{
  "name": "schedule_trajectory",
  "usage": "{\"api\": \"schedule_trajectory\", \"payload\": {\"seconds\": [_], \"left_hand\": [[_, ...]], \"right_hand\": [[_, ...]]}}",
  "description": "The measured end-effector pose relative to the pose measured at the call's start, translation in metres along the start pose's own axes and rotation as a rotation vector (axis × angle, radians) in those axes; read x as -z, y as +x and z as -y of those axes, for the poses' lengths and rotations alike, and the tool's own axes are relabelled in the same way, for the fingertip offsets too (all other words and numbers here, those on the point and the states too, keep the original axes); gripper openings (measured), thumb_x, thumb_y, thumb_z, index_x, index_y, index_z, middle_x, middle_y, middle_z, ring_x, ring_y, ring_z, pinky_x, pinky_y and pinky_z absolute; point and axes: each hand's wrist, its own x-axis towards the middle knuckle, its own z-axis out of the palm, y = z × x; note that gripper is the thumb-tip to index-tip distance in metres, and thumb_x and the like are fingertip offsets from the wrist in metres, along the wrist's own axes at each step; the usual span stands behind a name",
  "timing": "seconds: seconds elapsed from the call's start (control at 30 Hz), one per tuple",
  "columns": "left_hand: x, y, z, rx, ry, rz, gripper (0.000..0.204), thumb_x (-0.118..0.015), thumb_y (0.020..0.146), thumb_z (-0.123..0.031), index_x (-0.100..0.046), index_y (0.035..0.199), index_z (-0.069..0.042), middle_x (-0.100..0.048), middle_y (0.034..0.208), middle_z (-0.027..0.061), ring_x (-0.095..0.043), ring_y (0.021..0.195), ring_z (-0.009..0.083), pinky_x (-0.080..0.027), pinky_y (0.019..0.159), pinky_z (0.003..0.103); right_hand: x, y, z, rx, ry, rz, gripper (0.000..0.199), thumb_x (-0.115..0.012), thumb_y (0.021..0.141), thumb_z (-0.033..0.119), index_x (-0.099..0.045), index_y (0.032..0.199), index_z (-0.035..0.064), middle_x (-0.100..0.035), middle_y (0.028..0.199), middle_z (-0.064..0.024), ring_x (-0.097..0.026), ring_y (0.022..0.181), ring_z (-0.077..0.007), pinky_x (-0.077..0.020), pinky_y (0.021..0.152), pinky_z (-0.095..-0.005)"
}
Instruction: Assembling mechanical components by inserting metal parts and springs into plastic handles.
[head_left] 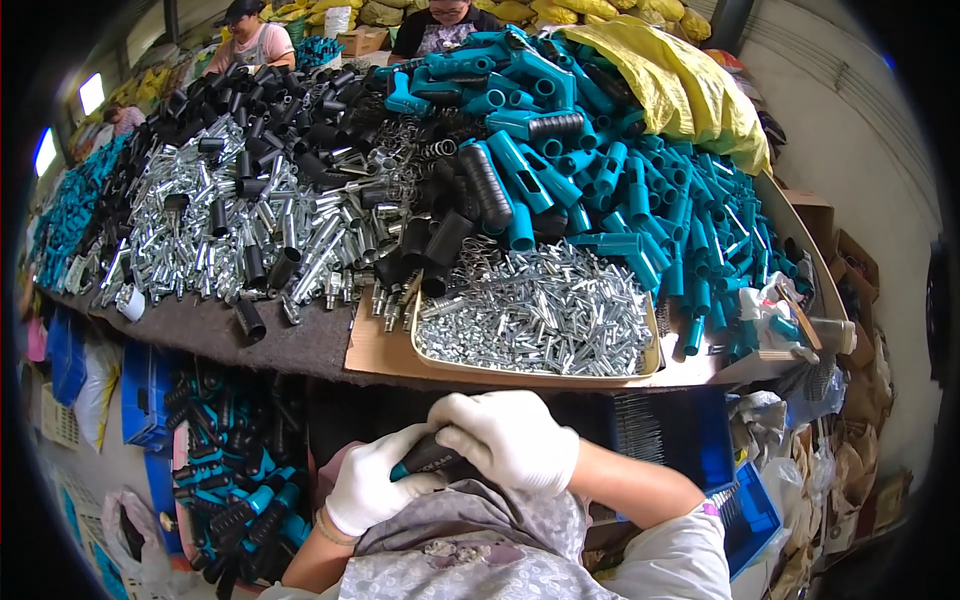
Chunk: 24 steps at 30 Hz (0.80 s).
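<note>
Gripping 1 black-and-teal handle (440, 460), both white-gloved hands met over the lap, just short of the table edge. Left hand (375, 480): fingers wrapped round the teal end. Right hand (512, 440): fingers curled closed over the black end, hiding its tip, so what they did there couldn't be told. Progress, best guess: this 1 piece was partway, teal and black parts already joined; whether anything was missing inside, not visible. Similar black-and-teal pieces (240, 510) heaped at lower left looked further along, maybe done. Plenty left: loose teal housings (528, 180), black sleeves (250, 320) and silver fittings (185, 215) covered the table in big mounds. Materials: housings smooth, plastic-looking, tubular, some angled like pistol grips; sleeves dark, hollow cylinders; fittings shiny, slim, metallic; springs (478, 258) thin, coiled wire. Small bright pins (545, 310) filled a shallow cream tray (530, 371) with rounded corners. Yellow sack (690, 90) creased, woven-looking; table cover (295, 345) dull, felt-like; gloves thin, knit-looking.
</note>
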Motion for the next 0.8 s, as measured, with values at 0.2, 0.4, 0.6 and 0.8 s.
{"api": "schedule_trajectory", "payload": {"seconds": [0.2,0.4,0.6,0.8], "left_hand": [[0.005,0.002,0.001,0.15,-0.256,-0.08,0.065,-0.078,0.083,-0.043,-0.059,0.125,0.003,-0.066,0.077,0.0075,-0.064,0.064,0.0085,-0.052,0.061,0.024],[0.003,0.001,0.004,0.069,-0.202,-0.105,0.066,-0.077,0.084,-0.045,-0.059,0.126,0.003,-0.065,0.078,0.007,-0.065,0.065,0.0095,-0.053,0.062,0.025],[0.005,-0.016,0.009,0.179,-0.288,-0.097,0.067,-0.076,0.084,-0.049,-0.06,0.125,0.003,-0.065,0.075,0.0071,-0.066,0.065,0.01,-0.052,0.061,0.025],[0.011,-0.026,0.006,0.112,-0.1,-0.073,0.062,-0.078,0.084,-0.042,-0.06,0.126,0.001,-0.067,0.087,0.0169,-0.07,0.078,0.0257,-0.053,0.071,0.032]], "right_hand": [[0.076,0.098,-0.029,0.137,-0.357,-0.494,0.035,-0.067,0.09,0.028,-0.064,0.116,0.0053,-0.066,0.096,-0.016,-0.065,0.091,-0.0364,-0.0522,0.082,-0.0442],[0.102,0.166,-0.084,-0.289,-0.62,-0.514,0.06,-0.071,0.083,0.037,-0.051,0.13,0.0058,-0.07,0.105,-0.0208,-0.068,0.095,-0.0385,-0.0545,0.082,-0.0456],[0.099,0.103,-0.046,-0.16,-0.261,-0.849,0.059,-0.065,0.089,0.032,-0.048,0.14,0.0103,-0.068,0.111,-0.0266,-0.067,0.098,-0.0431,-0.0516,0.088,-0.0454],[0.03,-0.021,-0.002,-0.337,0.701,-0.477,0.07,-0.072,0.08,0.014,-0.045,0.144,0.0019,-0.061,0.115,-0.0117,-0.065,0.09,-0.017,-0.0538,0.083,-0.0311]]}}
